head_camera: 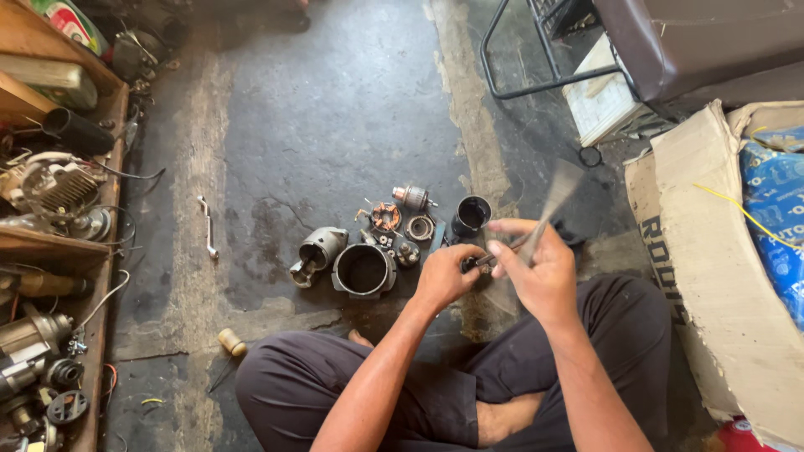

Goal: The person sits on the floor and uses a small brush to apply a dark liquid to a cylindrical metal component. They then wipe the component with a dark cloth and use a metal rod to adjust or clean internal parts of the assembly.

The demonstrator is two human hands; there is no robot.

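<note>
Dark concrete floor — left hand (pixel 442 276) pinches small part (pixel 475 263); right hand (pixel 536 272) grips blurred strip (pixel 548 205), slanting up-right.

Round housing (pixel 363 270) lies left of both hands, wrench (pixel 207 228) farther left.

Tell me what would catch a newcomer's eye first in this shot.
Probably the two hands at centre: the left hand pinches a small dark part while the right hand works a blurred strip over it. Just beyond, dismantled motor parts lie on the dark floor, notably a round housing.
</note>
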